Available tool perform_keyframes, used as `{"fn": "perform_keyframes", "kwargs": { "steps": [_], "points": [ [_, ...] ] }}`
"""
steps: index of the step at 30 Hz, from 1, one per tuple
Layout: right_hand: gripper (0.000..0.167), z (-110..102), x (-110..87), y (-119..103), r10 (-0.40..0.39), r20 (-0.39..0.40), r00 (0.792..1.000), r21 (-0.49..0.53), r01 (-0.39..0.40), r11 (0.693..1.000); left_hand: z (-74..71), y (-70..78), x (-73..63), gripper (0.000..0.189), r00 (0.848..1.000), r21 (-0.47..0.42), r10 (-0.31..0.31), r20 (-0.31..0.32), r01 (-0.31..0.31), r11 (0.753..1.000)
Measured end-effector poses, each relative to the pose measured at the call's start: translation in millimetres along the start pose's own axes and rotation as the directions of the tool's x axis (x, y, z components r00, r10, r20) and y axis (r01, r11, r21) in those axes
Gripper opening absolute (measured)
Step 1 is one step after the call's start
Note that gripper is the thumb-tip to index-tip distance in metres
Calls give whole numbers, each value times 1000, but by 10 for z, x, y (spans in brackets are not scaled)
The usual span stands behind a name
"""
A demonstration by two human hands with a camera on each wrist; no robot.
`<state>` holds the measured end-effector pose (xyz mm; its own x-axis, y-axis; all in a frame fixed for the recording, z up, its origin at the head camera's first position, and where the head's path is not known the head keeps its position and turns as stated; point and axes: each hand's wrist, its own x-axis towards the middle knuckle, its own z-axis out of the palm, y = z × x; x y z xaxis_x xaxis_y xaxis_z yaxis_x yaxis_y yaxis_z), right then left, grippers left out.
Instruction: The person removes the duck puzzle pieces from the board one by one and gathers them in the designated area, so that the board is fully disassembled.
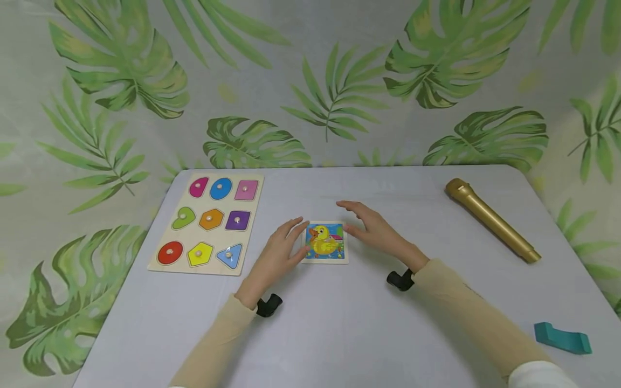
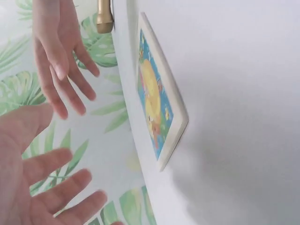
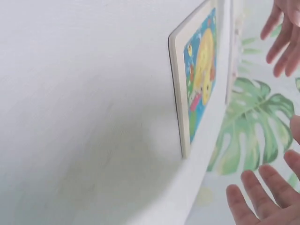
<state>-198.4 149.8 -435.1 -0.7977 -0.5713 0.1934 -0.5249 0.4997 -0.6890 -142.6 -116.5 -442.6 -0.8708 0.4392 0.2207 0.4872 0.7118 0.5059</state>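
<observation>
A small square duck puzzle (image 1: 324, 243) with a pale wooden border lies flat on the table, picture side up. My left hand (image 1: 281, 248) hovers at its left side, fingers spread and relaxed, the fingertips overlapping its left edge in the head view. On the other side my right hand (image 1: 373, 226) is held above the table with loosely extended fingers, its thumb close to the puzzle's right edge. Both wrist views show a gap between the hands and the duck puzzle (image 2: 152, 93), and neither palm holds anything.
A wooden shape board (image 1: 216, 205) with several colourful knobbed pieces lies at the left. At the right, a gold microphone (image 1: 492, 220) lies diagonally, and a teal curved block (image 1: 563, 338) is near the front right. Leaf-patterned cloth (image 1: 335, 97) hangs behind the table.
</observation>
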Motion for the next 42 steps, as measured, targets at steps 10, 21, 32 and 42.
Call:
{"fn": "perform_keyframes", "kwargs": {
  "steps": [10,21,32,42],
  "points": [
    [44,320,340,-2,12,91,996,154,-26,988,210,3,-97,44,987,-12,42,154,-41,999],
    [29,515,550,6,70,183,981,79,-86,993,312,-21,-147,49,978,44,109,176,-118,992],
    [26,584,635,-115,105,177,979,-69,-94,993,330,17,-133,53,972,112,80,221,-107,988],
    [26,640,646,-106,161,153,975,-139,-140,980,308,75,-110,49,970,113,52,239,-81,990]
  ]
}}
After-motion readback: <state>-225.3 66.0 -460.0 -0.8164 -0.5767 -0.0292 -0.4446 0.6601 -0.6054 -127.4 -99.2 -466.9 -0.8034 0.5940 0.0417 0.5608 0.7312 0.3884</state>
